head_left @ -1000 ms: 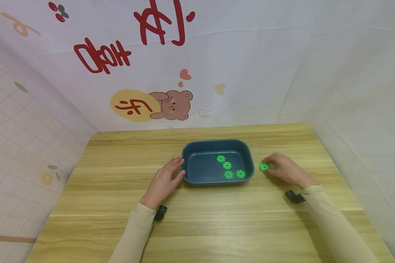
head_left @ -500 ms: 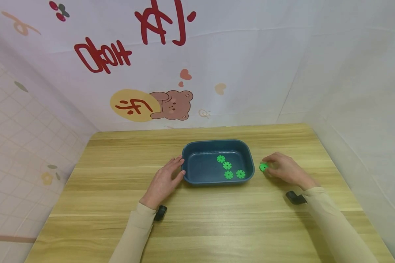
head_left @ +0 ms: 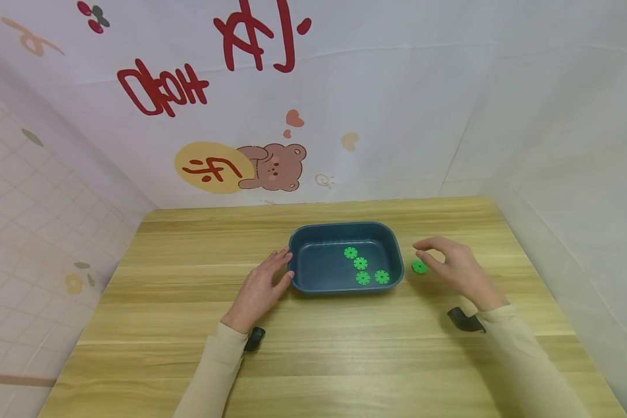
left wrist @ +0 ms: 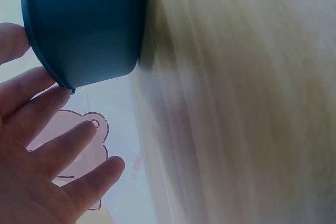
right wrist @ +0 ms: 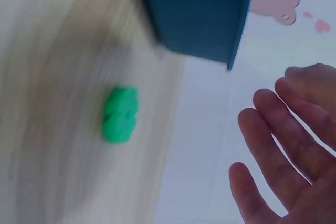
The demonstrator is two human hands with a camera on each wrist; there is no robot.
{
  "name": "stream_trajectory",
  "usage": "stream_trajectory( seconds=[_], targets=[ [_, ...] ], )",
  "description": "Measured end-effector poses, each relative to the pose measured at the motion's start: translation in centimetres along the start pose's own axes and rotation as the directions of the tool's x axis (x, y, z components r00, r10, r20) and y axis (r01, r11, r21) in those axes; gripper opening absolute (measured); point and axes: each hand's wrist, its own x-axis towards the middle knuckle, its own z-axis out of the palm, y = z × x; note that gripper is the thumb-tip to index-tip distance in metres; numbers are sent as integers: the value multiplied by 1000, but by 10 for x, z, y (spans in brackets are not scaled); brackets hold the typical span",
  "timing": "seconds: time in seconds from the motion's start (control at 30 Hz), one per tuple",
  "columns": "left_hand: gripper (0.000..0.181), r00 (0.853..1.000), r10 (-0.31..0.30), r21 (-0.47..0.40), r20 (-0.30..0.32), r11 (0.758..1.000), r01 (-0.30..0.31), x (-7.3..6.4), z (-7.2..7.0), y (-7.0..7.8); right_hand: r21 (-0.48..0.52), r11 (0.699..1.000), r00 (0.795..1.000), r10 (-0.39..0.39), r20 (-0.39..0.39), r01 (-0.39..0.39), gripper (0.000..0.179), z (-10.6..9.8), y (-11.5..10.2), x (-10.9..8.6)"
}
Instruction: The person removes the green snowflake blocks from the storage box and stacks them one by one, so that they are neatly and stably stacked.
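Counted: one blue bin [head_left: 320, 266], four green notched discs [head_left: 360, 267] inside; outside on one table [head_left: 345, 360], one green piece [head_left: 420, 267], single or stacked too blurred to tell. Also one left hand [head_left: 257, 291], one right hand [head_left: 458, 269], two sleeves [head_left: 211, 366], two black wrist devices [head_left: 254, 339], one printed bear [head_left: 278, 167].

A pale wood-grain tabletop with rounded far corners [head_left: 313, 360], enclosed on three sides by smooth white wall coverings.

The white back wall covering [head_left: 397, 104], faintly creased, meets the table's far edge and carries bold red brush-style characters [head_left: 249, 29], a pinkish-brown cartoon bear [head_left: 279, 167] beside a flat yellow oval with a red character [head_left: 214, 167], a pair of red cherries [head_left: 96, 26], a small coral heart [head_left: 295, 118] and a beige heart [head_left: 350, 140]; the white left wall covering [head_left: 31, 232] shows thin beige grid lines, a pale orange flower [head_left: 74, 284] and a low brown stripe [head_left: 15, 379]; the right wall covering [head_left: 580, 174] is plain white, and the light is soft.
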Motion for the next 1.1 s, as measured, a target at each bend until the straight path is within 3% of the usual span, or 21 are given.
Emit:
stream_trajectory(
  seconds=[0.33, 0.73, 1.1],
  targets=[
    [48, 1000, -8, 9, 10, 1000, 8, 0, -1, 0, 29, 991, 990, -127, -60, 129, 20, 8, -34, 13],
    [48, 1000, -6, 17, 4, 1000, 5, 0, 0, 0, 81, 970, 973, -229, -27, 230, 21, 28, -55, 29],
    [49, 1000, -10, 23, 8, 1000, 9, -1, -1, 2, 114, 965, 967, -244, 79, 234, 20, 52, -64, 42]
  ],
)
